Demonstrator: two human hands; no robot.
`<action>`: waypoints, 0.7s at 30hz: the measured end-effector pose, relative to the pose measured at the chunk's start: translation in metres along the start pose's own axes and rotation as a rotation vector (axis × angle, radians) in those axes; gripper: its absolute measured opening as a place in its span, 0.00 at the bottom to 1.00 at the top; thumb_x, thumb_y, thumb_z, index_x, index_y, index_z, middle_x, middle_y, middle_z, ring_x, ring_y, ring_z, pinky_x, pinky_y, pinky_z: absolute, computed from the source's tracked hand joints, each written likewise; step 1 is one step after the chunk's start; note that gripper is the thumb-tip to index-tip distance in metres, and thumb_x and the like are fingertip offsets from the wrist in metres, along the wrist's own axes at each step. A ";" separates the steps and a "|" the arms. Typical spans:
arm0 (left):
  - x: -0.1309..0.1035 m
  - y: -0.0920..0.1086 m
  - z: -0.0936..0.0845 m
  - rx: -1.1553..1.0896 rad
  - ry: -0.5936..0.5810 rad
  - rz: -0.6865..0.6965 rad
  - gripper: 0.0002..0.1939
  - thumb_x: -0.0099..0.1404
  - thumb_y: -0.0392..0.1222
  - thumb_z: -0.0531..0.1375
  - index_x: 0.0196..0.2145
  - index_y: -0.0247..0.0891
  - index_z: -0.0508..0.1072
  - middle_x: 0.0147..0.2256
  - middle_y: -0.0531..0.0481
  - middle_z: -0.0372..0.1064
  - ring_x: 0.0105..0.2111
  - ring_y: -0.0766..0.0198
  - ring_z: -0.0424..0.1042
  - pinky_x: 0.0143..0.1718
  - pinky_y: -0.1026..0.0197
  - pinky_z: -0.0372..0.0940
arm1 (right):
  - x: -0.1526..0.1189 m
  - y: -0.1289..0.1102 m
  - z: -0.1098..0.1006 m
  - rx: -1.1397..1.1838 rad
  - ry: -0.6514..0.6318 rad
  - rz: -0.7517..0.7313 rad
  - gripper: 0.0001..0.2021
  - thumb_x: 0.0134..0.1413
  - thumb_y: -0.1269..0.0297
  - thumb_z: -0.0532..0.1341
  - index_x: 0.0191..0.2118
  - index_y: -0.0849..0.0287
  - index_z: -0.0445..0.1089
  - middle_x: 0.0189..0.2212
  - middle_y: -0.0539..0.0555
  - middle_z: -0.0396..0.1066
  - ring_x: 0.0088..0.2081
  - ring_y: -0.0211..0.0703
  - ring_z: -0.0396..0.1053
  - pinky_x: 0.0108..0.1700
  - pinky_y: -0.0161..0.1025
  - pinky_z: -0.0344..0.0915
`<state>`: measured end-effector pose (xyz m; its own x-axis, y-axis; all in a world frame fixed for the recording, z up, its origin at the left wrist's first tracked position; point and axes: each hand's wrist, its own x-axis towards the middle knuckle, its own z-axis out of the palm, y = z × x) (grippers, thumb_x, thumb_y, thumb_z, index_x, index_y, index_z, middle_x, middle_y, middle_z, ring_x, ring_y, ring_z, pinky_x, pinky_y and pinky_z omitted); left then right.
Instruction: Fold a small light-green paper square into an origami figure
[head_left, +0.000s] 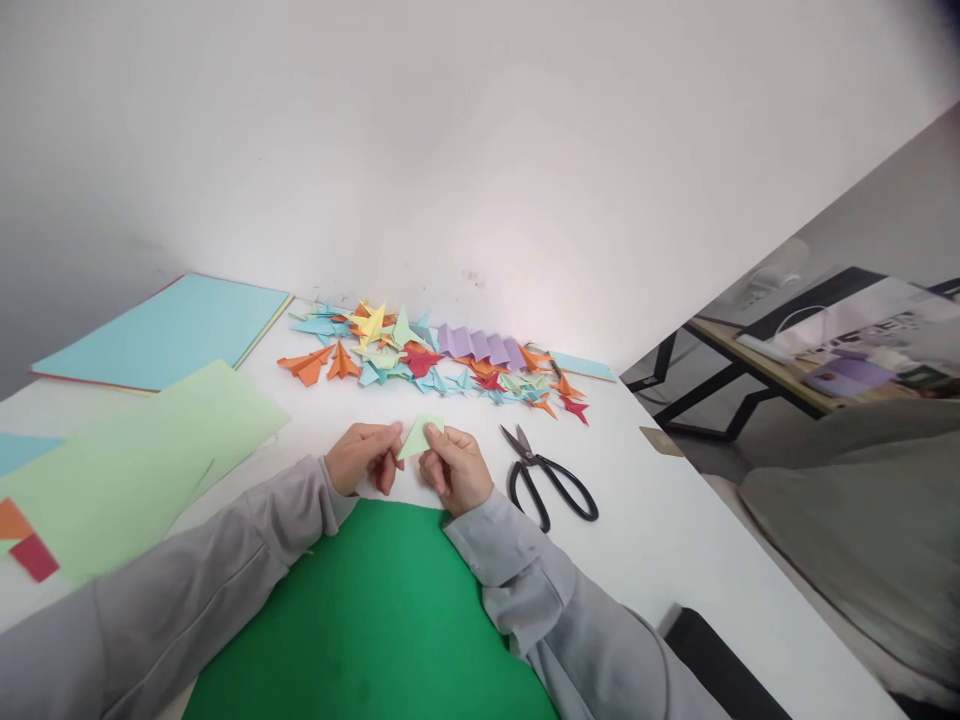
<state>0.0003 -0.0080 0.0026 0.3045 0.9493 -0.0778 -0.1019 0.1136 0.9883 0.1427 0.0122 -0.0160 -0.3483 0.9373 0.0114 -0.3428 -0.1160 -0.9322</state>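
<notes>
A small folded piece of light green paper (422, 434) is held above the white table, just past the top edge of a green sheet (360, 610). My right hand (459, 468) pinches it, thumb on top. My left hand (365, 455) is closed at the paper's left corner, fingertips pressed together against it. Beyond both hands lies a pile of small folded paper shapes, among them a yellow one (369, 324) and an orange one (306, 365). Black-handled scissors (536, 470) rest to the right of my right hand, blades slightly apart.
Light blue sheets (165, 330) are stacked at the back left, with light green sheets (150, 450) nearer. A pleated purple paper strip (480, 346) lies in the pile. A black object (720, 665) sits at the right front. The wall stands directly behind the table.
</notes>
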 end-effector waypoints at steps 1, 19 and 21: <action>0.000 0.001 0.000 -0.023 0.000 -0.016 0.26 0.53 0.62 0.52 0.18 0.33 0.65 0.10 0.52 0.61 0.10 0.69 0.60 0.13 0.67 0.54 | 0.000 0.000 0.000 -0.003 -0.009 0.002 0.23 0.44 0.50 0.61 0.11 0.59 0.57 0.01 0.43 0.50 0.06 0.27 0.41 0.12 0.32 0.34; 0.000 0.002 0.000 0.025 0.012 0.006 0.21 0.48 0.56 0.60 0.22 0.31 0.68 0.14 0.52 0.66 0.13 0.69 0.66 0.13 0.69 0.59 | -0.006 -0.006 0.001 -0.107 -0.110 0.058 0.16 0.40 0.62 0.63 0.12 0.60 0.58 0.03 0.43 0.56 0.06 0.27 0.47 0.11 0.29 0.38; 0.000 0.002 0.000 0.031 0.036 0.033 0.19 0.46 0.53 0.63 0.24 0.31 0.69 0.13 0.53 0.65 0.13 0.69 0.65 0.13 0.69 0.59 | -0.007 -0.006 0.000 -0.143 -0.159 0.060 0.15 0.40 0.63 0.63 0.12 0.60 0.58 0.03 0.43 0.56 0.06 0.26 0.45 0.11 0.29 0.39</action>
<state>0.0001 -0.0078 0.0044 0.2671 0.9624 -0.0487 -0.0822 0.0731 0.9939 0.1468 0.0066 -0.0106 -0.5015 0.8651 0.0007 -0.1939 -0.1116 -0.9747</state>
